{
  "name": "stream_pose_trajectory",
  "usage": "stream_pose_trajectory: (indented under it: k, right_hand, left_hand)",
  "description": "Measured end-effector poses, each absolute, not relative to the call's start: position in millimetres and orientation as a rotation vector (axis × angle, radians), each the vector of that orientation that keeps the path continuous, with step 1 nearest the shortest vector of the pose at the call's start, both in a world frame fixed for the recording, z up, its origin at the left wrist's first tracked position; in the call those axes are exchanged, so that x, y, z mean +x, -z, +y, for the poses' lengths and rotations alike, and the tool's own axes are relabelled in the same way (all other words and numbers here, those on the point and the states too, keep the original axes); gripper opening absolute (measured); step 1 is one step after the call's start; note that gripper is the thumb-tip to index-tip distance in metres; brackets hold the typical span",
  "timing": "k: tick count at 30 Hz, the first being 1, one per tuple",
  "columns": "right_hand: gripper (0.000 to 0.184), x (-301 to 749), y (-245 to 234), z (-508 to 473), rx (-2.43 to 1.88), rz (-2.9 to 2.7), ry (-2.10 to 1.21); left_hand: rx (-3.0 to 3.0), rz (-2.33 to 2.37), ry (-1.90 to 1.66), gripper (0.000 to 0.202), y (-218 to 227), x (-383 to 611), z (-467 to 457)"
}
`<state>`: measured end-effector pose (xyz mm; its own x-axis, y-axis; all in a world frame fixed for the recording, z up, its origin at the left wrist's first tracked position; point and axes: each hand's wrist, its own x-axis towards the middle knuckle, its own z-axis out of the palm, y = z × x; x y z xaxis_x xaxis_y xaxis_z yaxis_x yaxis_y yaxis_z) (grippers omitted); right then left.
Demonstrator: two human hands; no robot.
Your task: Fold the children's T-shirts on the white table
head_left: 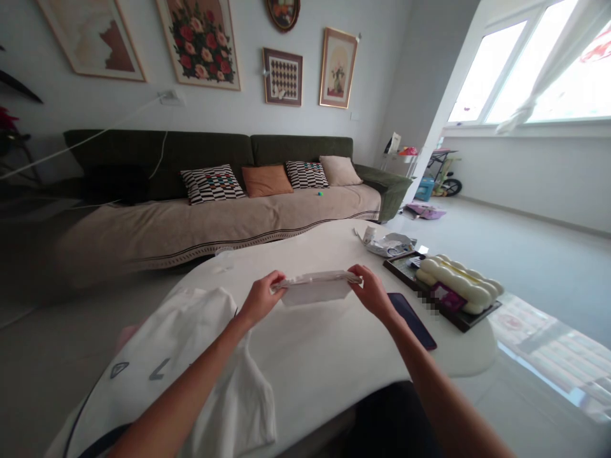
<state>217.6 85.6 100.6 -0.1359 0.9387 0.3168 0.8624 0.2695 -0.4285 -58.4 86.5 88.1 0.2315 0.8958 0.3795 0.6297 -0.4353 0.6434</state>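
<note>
A folded white cloth [316, 287] was held just above the middle of the white counter [334, 362], stretched flat between both hands. The left hand [260, 299] had its grip clenched on the cloth's left edge, and the right hand [373, 292] gripped the right edge the same way. A white garment [191, 369] with dark markings lay over the counter's near left corner, beside the left forearm. A dark phone [413, 320] lay flat just beside the right wrist. Beyond it sat a dark tray [458, 315] bearing a pale ribbed box [458, 280], with crumpled wrapping [386, 243] nearby. A long sofa [214, 216] with cushions [212, 183] stood behind.
</note>
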Motion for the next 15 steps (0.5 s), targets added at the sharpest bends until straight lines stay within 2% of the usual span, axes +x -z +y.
stream_pose_trajectory:
  k: [3, 6, 8, 13, 15]
  right_hand:
    - [0.026, 229, -81, 44, -1.583, -2.034, -0.187]
    - [0.034, 239, -40, 5, -1.673, -2.166, -0.259]
    - [0.041, 235, -18, -16, -1.741, -2.216, -0.341]
    - [0.027, 171, -14, -25, -1.826, -2.095, -0.447]
    - [0.029, 135, -19, -8, -1.953, -2.015, -0.422]
  left_hand:
    - [2.353, 1.318, -0.886, 0.021, -74, -52, 43]
    - [2.467, 1.160, -0.529, 0.037, -37, -52, 4]
    - [2.475, 1.164, -0.434, 0.043, -9, -57, -11]
    - [2.346, 1.731, -0.786, 0.034, 46, -70, -10]
    - [2.301, 1.801, -0.892, 0.033, 58, -73, -5]
